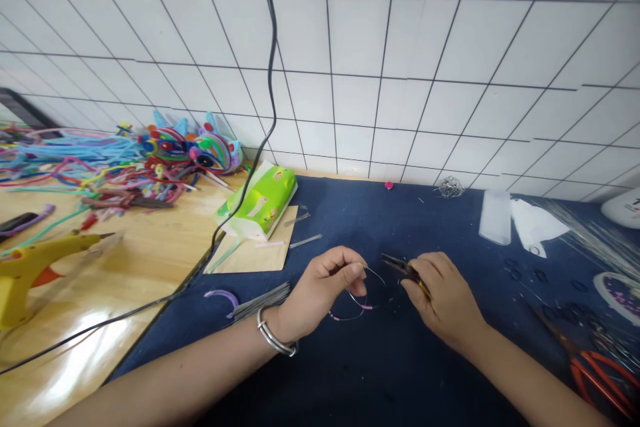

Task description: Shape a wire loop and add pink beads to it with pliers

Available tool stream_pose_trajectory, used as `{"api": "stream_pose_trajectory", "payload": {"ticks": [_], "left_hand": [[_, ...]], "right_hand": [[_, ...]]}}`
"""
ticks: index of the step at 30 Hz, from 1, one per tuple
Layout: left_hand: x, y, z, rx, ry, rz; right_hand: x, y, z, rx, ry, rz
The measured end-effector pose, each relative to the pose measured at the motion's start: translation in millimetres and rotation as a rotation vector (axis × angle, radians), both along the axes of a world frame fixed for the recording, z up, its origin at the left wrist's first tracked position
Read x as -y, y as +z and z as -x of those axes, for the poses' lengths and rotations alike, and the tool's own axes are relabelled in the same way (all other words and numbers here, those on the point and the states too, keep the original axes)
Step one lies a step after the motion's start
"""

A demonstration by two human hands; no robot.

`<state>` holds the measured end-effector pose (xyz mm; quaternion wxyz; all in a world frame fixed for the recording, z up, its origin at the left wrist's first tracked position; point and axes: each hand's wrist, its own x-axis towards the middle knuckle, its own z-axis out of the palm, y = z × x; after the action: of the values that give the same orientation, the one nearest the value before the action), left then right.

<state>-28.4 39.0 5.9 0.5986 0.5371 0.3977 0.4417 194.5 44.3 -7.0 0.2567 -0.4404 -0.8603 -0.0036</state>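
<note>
Between the thumb and fingers of my left hand (333, 283) is a thin wire (376, 274) whose free end curves out to the right. Loops of the wire strung with small pink beads (367, 307) hang below that hand. My right hand (443, 290) is closed around the handles of a pair of pliers (397, 263), with the jaws pointing left toward the wire and apart from it. Part of the loops is hidden behind my left fingers.
Left of my wrist lie a bundle of cut wires (263, 300) and a purple curved piece (223, 295). Beyond are a green tissue pack (267, 197), a black cable (273, 67) and a yellow glue gun (40, 267). Orange-handled scissors (583, 360) and a bead dish (603, 290) stand right.
</note>
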Motion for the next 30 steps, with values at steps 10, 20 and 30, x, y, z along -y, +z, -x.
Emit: {"api": "stream_pose_trajectory", "payload": {"ticks": [10,20,30], "left_hand": [[14.4,-5.3,-16.1,0.322,0.007,0.203],[16.5,-5.9,-16.9,0.131,0.099,-0.018],[18.1,-2.3,-17.9,0.067,0.105,-0.071]], "right_hand": [[14.0,-2.0,13.4,0.037,0.035,-0.015],[21.7,-1.3,23.0,-0.08,0.027,0.098],[24.0,-1.1,24.4,-0.169,0.069,0.195]]}}
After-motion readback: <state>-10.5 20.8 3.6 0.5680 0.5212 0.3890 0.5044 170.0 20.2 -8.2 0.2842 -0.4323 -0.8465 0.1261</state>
